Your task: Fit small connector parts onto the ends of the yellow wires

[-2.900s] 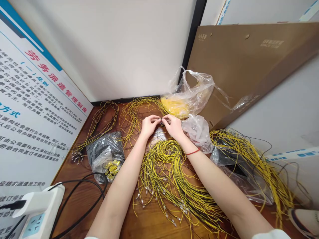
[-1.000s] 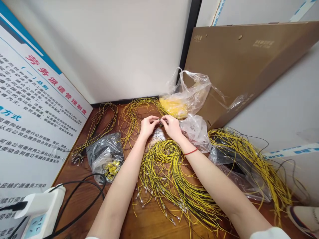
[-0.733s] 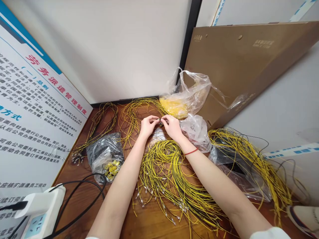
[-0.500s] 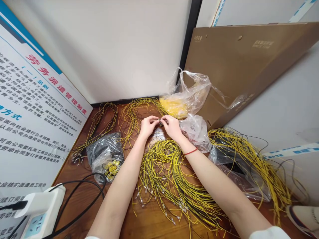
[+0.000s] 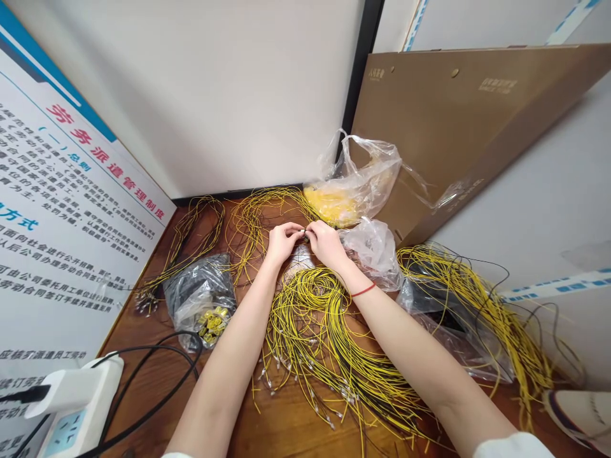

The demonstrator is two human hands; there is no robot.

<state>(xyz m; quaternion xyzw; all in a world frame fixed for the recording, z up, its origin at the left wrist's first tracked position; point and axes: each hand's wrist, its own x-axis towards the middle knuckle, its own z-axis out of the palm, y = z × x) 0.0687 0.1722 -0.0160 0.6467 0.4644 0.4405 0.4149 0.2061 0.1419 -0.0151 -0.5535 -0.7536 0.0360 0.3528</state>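
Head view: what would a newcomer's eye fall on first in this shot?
The big tangle of yellow wires spread over the wooden surface catches the eye first. Just above it, the left hand and right hand meet at the centre, pinching a small dark piece, with a red string on the right wrist. Far left, a wall poster shows a red Chinese heading.

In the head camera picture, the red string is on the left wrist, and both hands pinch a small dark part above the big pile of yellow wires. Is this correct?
Not correct: the red string is on the right wrist, not the left, as the head view shows. The rest stands: the left hand and right hand pinch a small dark part above the big pile of yellow wires.
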